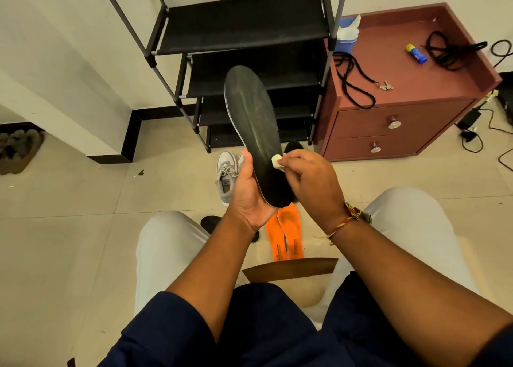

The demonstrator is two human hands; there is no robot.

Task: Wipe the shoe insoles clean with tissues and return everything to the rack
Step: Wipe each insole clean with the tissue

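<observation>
Gripping the black insole (254,122) (heel end), the left hand (249,191) steadies it while the right hand (311,180) pinches a tissue wad (276,162).

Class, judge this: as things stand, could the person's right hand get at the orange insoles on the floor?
Probably yes. The orange insoles lie in the open on the floor between the knees, below the right hand. That hand pinches a tissue, though, so it is not free.

orange insoles (284,236), grey sneaker (227,176) on floor (69,241)
</observation>
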